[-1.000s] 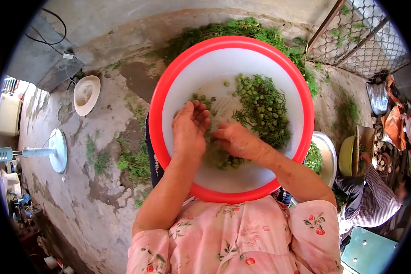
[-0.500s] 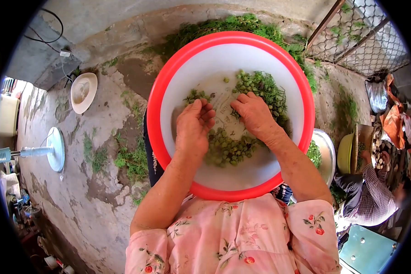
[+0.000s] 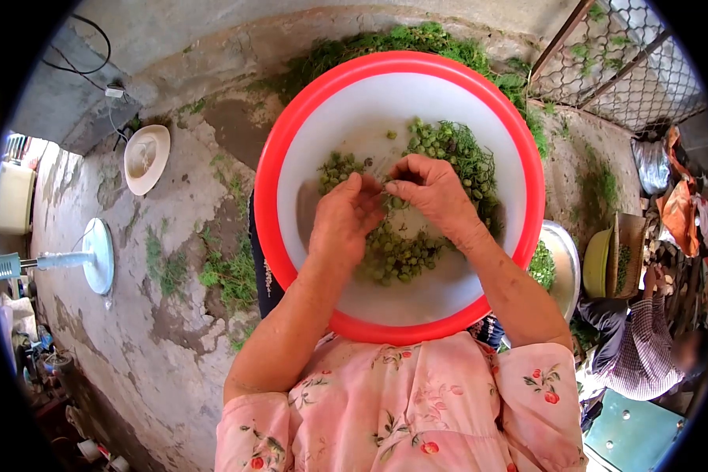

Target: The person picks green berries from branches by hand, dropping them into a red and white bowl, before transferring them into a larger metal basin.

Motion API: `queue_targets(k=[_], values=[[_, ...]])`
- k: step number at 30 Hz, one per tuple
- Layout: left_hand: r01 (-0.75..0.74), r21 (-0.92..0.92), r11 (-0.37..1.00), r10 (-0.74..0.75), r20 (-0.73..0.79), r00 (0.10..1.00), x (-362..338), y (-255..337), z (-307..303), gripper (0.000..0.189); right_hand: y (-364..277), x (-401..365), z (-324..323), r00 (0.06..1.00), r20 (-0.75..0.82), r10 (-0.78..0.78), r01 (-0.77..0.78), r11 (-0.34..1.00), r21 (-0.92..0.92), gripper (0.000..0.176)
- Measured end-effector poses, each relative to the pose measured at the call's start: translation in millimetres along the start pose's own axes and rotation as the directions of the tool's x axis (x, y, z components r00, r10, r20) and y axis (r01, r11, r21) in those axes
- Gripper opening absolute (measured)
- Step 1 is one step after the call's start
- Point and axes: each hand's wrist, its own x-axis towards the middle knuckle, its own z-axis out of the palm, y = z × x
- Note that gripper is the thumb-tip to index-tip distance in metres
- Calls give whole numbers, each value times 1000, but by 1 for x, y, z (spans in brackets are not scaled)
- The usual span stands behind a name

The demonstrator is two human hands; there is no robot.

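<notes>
A large white basin with a red rim [image 3: 269, 197] rests on my lap. My right hand [image 3: 436, 200] pinches a small green sprig [image 3: 395, 202] over the middle of the basin. The fingers of my left hand [image 3: 346, 220] are curled and meet the same sprig from the left; their tips are partly hidden. Inside the basin, a leafy green heap [image 3: 468, 161] lies beyond my right hand. A pile of round green pods [image 3: 405, 259] sits below both hands, and a smaller clump [image 3: 338, 167] is past my left fingertips.
A metal bowl with greens [image 3: 560, 256] stands at the right. Beyond it are a yellow-green basin [image 3: 597, 263], a basket [image 3: 631, 236] and another person [image 3: 645, 354]. Cut greenery [image 3: 417, 35] lies along the wall. A straw hat [image 3: 147, 160] and a light-blue fan [image 3: 98, 256] are leftward.
My right hand has lifted from the leafy heap and moved left with a sprig. My left hand has shifted right, so the hands now meet. The other person's arm has shifted.
</notes>
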Motion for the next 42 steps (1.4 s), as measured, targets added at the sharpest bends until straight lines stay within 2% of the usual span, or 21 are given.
queue_targets(k=[3, 6, 9, 15, 18, 21, 24, 27, 30, 32, 34, 37, 40, 42], values=[[21, -13, 1000, -20, 75, 997, 0, -2, -1, 28, -5, -2, 11, 998, -8, 54, -53, 987, 151, 14], [16, -54, 998, -8, 145, 989, -2, -1, 0, 27, -6, 0, 9, 996, 20, 93, -94, 991, 95, 18], [6, -44, 999, 1, 166, 986, -1, -2, 0, 25, 2, 1, 8, 1000, 2, 11, -11, 999, 45, 26], [-25, -64, 998, 36, 178, 983, 0, -2, 1, 20, 0, -2, 15, 984, -134, -120, 112, 991, -68, 20], [-67, -91, 994, 81, 162, 983, 1, -4, 0, 20, -7, -5, 16, 977, -170, -130, 130, 991, -7, 20], [-74, -99, 992, 89, 157, 984, 3, -2, -2, 19, -17, -13, 10, 984, -37, -173, 171, 983, -64, 23], [-53, -60, 997, 63, 169, 984, 5, -1, -4, 18, -2, -11, 13, 951, -13, -308, 286, 899, -333, 24], [-44, -38, 998, 49, 147, 988, 4, -3, 2, 19, 2, -10, 13, 964, -25, -267, 243, 908, -341, 25], [14, 7, 1000, -15, 186, 982, 2, -1, 1, 18, 2, -10, 11, 930, -77, -360, 321, 895, -309, 23], [67, 43, 997, -74, 204, 976, 4, -3, -2, 16, -1, -12, 10, 931, -89, -355, 317, 903, -290, 23], [25, 56, 998, -36, 198, 979, 7, -7, -4, 14, -2, -13, 10, 926, -109, -362, 316, 900, -299, 22], [-22, 58, 998, 12, 176, 984, 5, -8, -4, 11, -1, -13, 12, 969, -125, -212, 194, 971, -140, 16], [-39, 69, 997, 29, 139, 990, -1, -4, 0, 10, -5, -10, 6, 997, -6, 81, -80, 991, 110, 14], [-39, 77, 996, 29, 124, 992, -2, -3, 1, 10, -4, -8, 5, 989, 36, 141, -145, 966, 215, 14]])
